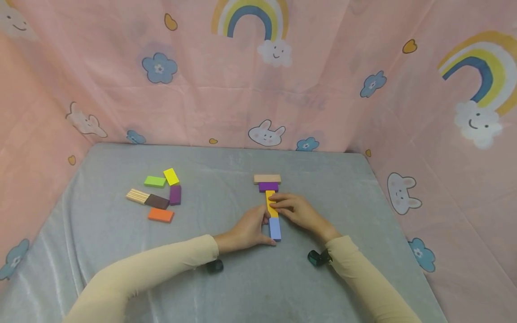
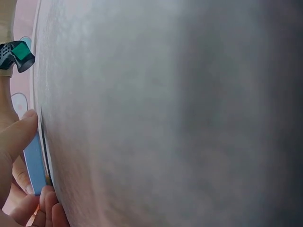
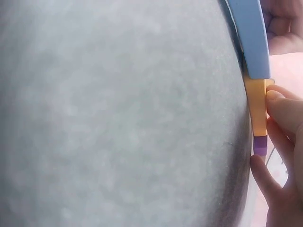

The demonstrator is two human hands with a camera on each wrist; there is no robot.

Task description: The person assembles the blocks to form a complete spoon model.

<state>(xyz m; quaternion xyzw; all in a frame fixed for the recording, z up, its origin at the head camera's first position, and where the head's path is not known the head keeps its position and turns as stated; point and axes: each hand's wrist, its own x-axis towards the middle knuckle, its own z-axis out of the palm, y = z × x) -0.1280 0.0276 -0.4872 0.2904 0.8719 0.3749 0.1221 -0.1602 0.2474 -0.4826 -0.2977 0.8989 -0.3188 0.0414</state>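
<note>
A row of wooden blocks runs toward me on the grey cloth. The left hand (image 1: 245, 229) grips the light blue block (image 1: 275, 229) at the near end. Its thumb is at the block's near end, its fingers by the far end. Farther up the row lies a yellow-orange block (image 1: 271, 197), against which the right hand (image 1: 300, 212) rests extended fingertips. In the right wrist view, the right thumb (image 3: 275, 98) is at this block's edge. Beyond it a purple block (image 1: 268, 186) lies crosswise, then a longer beige block (image 1: 267, 179).
At left lie a green block (image 1: 155, 181), a yellow block (image 1: 171, 176), another purple block (image 1: 175, 195), a dark brown block (image 1: 157, 201), an orange block (image 1: 161, 215) and several pale sticks (image 1: 138, 196) side by side. A pink patterned curtain (image 1: 194, 107) stands behind the table.
</note>
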